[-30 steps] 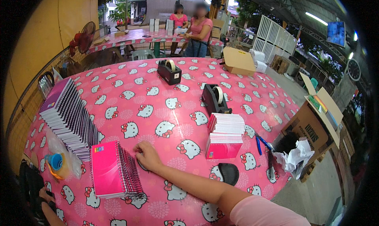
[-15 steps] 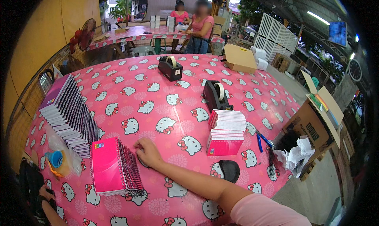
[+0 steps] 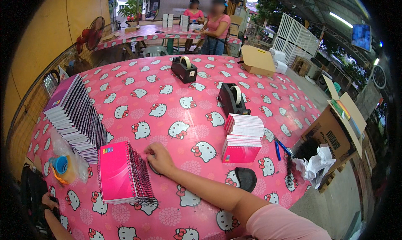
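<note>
My right hand point(image 3: 160, 158) rests on the pink tablecloth with bent fingers, just right of a stack of pink spiral notebooks point(image 3: 119, 171). A dark curved edge shows beneath this hand; what it belongs to is hidden. Down at the lower left, my left hand point(image 3: 50, 201) is closed beside a black bag-like thing point(image 3: 33, 194). Something small and dark shows at its fingers, too unclear to name. Behind the pink stack, a long leaning row of purple spiral notebooks point(image 3: 75, 118) runs toward the far left.
Two black tape dispensers point(image 3: 184, 70) and another pink notebook stack point(image 3: 243, 150) stand on the table. Rightward lie a black pad point(image 3: 245, 179), blue-handled pliers point(image 3: 280, 148) and crumpled paper point(image 3: 312, 164). An open carton point(image 3: 331, 133) adjoins the right edge. Two people are at the far table.
The view has shifted slightly, so the table's things sit a little differently in the picture. Both hands stay at about the same places beside the notebooks and the black bag-like thing.
</note>
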Available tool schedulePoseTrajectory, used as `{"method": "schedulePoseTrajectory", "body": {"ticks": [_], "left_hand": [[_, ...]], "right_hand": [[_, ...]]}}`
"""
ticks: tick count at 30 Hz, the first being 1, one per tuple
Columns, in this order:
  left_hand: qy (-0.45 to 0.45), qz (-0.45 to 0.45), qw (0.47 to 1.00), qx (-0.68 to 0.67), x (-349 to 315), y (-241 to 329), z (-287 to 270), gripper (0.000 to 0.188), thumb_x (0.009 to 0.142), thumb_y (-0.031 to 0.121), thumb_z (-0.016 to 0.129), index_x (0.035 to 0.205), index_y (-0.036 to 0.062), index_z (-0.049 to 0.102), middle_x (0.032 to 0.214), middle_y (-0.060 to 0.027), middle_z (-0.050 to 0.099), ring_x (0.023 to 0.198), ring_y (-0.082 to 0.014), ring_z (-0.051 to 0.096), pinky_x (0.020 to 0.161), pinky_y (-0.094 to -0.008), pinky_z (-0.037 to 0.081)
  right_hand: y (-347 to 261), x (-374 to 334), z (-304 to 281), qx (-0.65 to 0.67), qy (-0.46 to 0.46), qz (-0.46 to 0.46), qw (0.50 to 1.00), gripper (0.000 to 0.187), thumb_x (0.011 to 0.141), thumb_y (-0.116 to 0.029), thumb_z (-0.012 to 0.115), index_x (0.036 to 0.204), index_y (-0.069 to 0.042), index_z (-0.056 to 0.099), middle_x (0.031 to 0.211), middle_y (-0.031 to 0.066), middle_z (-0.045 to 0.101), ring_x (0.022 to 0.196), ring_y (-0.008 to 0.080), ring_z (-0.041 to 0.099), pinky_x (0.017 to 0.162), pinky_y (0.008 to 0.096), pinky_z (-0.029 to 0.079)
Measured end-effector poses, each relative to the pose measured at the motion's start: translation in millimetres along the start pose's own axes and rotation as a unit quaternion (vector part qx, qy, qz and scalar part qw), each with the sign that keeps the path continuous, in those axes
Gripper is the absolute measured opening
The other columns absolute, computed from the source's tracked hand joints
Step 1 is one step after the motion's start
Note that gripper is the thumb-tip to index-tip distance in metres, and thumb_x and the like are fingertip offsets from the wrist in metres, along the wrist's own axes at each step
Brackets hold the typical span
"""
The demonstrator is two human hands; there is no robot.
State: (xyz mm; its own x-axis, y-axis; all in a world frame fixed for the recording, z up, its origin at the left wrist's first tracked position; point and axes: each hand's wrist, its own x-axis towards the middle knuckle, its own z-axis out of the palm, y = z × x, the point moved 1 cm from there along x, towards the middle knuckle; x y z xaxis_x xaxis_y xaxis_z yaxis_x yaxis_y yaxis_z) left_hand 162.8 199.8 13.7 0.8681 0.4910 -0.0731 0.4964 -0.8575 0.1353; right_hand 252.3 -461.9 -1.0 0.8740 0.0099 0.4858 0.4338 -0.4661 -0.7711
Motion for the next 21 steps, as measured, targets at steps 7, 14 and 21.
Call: {"method": "schedulePoseTrajectory", "body": {"ticks": [7,14,21], "left_hand": [[-0.016,-0.020,1.000,0.002,4,0,-3,0.069,0.026,0.007,0.084,0.091,0.0025,0.061,0.093,-0.0137,0.064,0.092,-0.0286,0.060,0.079,-0.0356,0.050],[0.020,0.011,1.000,-0.007,25,-58,-24,0.071,0.025,0.010,0.085,0.091,0.0012,0.062,0.095,-0.0143,0.064,0.092,-0.0302,0.060,0.080,-0.0377,0.050],[-0.041,0.011,0.995,-0.093,12,-43,-17,0.095,0.029,0.017,0.087,0.118,0.0077,0.052,0.122,-0.0158,0.053,0.113,-0.0294,0.051,0.089,-0.0410,0.045]], "right_hand": [[-2,2,2,-0.014,0.001,-0.024,1.000,0.017,0.069,-0.004,0.054,0.086,-0.001,0.057,0.084,0.0129,0.055,0.084,0.0292,0.054,0.075,0.0380,0.044],[-9,2,13,0.049,0.007,-0.020,0.999,0.018,0.069,-0.004,0.054,0.087,-0.002,0.057,0.086,0.0135,0.056,0.087,0.0297,0.054,0.076,0.0370,0.044],[-9,3,15,0.043,0.011,0.007,0.999,0.020,0.067,-0.004,0.056,0.087,-0.001,0.057,0.087,0.0143,0.057,0.084,0.0291,0.057,0.074,0.0385,0.046]]}}
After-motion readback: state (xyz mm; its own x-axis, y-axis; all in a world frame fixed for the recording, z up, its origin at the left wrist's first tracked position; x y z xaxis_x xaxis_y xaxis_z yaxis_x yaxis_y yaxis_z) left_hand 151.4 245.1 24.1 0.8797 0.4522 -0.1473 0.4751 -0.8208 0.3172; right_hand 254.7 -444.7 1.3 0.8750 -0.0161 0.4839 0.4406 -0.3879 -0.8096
